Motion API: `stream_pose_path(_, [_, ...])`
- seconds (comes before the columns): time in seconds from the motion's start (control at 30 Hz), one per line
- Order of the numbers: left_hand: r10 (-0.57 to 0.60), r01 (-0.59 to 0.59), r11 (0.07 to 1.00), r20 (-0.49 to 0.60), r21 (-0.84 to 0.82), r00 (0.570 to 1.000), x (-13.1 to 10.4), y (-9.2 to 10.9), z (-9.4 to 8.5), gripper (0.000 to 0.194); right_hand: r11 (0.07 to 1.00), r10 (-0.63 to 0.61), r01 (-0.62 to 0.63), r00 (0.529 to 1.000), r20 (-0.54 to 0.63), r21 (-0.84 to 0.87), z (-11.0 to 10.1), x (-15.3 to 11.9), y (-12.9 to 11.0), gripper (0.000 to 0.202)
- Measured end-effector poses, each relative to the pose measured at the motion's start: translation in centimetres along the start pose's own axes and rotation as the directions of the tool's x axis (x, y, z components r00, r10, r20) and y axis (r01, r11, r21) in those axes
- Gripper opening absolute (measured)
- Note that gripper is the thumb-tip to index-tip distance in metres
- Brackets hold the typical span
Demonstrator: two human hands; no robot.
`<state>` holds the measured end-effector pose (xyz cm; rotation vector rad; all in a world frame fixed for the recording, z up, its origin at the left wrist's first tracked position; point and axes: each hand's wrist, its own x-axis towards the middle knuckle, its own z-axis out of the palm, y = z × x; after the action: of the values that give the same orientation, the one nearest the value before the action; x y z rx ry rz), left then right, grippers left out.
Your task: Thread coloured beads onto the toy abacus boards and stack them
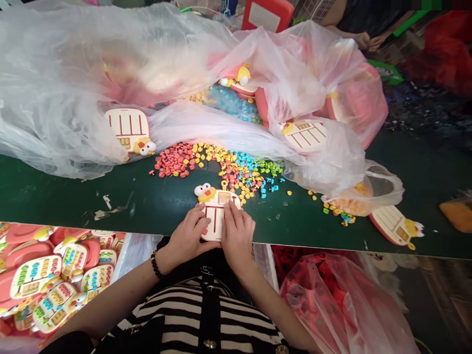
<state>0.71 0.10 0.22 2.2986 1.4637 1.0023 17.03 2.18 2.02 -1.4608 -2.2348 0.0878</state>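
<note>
A white toy board [214, 216] with dark red slots, a small picture panel and a yellow big-eyed animal head lies at the green table's front edge. My left hand [188, 236] grips its left side, the thumb on its face near a small red piece [205, 230] at the lower left. On the right side my right hand [236, 230] is closed over the board, its fingers covering the right slots. Whatever is under those fingertips is hidden. Just beyond the board lie loose small pieces: red [173, 160], yellow [221, 155], blue [271, 187] and green [269, 167].
Clear plastic bags [184, 118] cover the table's far side, with similar boards [127, 123] among them. Another board [393, 223] lies at the right. Boards filled with coloured pieces [37, 275] are heaped at lower left. A bag of red items [339, 295] stands lower right. Another person's hands [368, 42] show at back right.
</note>
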Motion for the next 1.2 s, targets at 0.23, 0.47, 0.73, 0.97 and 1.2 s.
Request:
stream_pose_path(0.23, [0.042,-0.043,0.999,0.028,0.03,0.999,0.6,-0.1,-0.9,0.063,0.962,-0.021,0.016,1.0,0.015,0.273,-0.7,6.0,2.8,0.034])
stream_pose_path(0.47, [-0.018,-0.005,0.982,0.122,0.188,0.992,1.5,1.1,-0.5,0.075,0.977,0.164,-0.186,0.968,0.192,0.103,0.0,10.7,5.3,0.015])
stream_pose_path(0.73, [0.102,-0.09,0.98,-0.06,0.178,0.993,0.4,0.6,-0.1,0.058,0.901,0.128,-0.103,0.991,-0.032,0.42,-1.2,6.6,5.4,0.022])
stream_pose_path(0.97, [0.073,-0.059,0.982,-0.074,0.182,0.995,0.5,0.9,0.0,0.054,0.992,-0.074,0.082,0.994,-0.076,0.101,-0.1,3.4,4.5,0.026])
stream_pose_path(1.2, [0.055,-0.049,0.991,-0.049,0.125,0.997,0.3,0.6,0.1,0.044,0.99,-0.095,0.095,0.995,0.001,0.104,-0.7,-0.2,1.4,0.039])
